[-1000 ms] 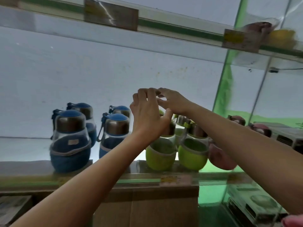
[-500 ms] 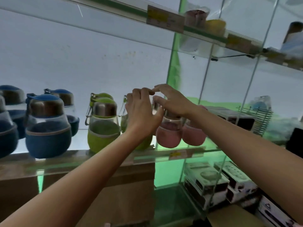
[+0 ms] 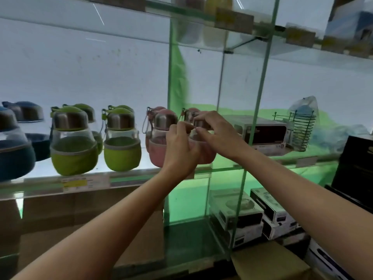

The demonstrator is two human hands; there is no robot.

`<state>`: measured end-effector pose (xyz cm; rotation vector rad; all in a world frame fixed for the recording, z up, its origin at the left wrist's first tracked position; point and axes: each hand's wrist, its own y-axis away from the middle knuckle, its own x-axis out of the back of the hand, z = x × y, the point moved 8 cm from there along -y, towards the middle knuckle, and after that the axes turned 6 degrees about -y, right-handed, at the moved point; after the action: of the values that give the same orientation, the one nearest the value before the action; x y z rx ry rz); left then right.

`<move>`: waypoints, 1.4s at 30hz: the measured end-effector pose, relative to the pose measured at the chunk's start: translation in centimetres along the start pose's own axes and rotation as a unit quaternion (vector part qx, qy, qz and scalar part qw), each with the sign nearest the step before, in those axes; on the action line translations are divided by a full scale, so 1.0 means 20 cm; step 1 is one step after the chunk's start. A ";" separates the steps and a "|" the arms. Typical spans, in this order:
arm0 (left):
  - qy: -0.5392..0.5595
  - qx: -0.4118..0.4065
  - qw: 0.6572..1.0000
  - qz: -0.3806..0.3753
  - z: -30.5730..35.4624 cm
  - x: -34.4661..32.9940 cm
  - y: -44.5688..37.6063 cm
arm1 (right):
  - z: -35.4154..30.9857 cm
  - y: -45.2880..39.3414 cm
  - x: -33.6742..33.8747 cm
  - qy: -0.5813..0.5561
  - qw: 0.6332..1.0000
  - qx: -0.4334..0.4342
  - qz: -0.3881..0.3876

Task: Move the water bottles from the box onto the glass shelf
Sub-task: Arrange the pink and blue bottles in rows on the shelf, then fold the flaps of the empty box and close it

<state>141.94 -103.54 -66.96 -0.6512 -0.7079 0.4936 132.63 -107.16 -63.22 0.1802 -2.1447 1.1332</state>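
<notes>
A glass shelf carries a row of round water bottles with steel caps: blue ones at the left, two green ones in front, then a pink one. Both my hands are at the rightmost pink bottle, which stands on the shelf. My left hand covers its body with fingers curled at the neck. My right hand has its fingers around the cap. More bottles stand behind the front row. A cardboard box shows at the bottom right, its contents unseen.
A vertical glass divider rises just right of my hands. Beyond it sit an appliance carton and a wire rack. Boxed goods fill the lower shelf, and a black box stands far right. Another glass shelf runs overhead.
My view and both hands have moved right along the shelf, from in front of the green bottles to the rightmost pink bottle. The hands kept their close, fingers-together pose.
</notes>
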 end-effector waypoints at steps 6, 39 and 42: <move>0.068 0.002 0.998 -0.013 0.10 -0.31 0.09 | 0.24 0.21 0.10 -0.051 0.998 -0.027 0.025; 0.290 -0.147 0.799 -0.506 0.75 -1.87 1.20 | 1.11 1.94 0.63 0.181 0.795 -0.543 0.201; 0.297 -0.153 0.777 -0.534 0.82 -1.87 1.35 | 1.08 2.15 0.65 0.181 0.757 -0.589 0.217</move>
<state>100.06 -101.41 -92.26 -0.5527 -0.4402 -0.8845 93.79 -95.31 -92.07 -1.0589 -2.1564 -0.1764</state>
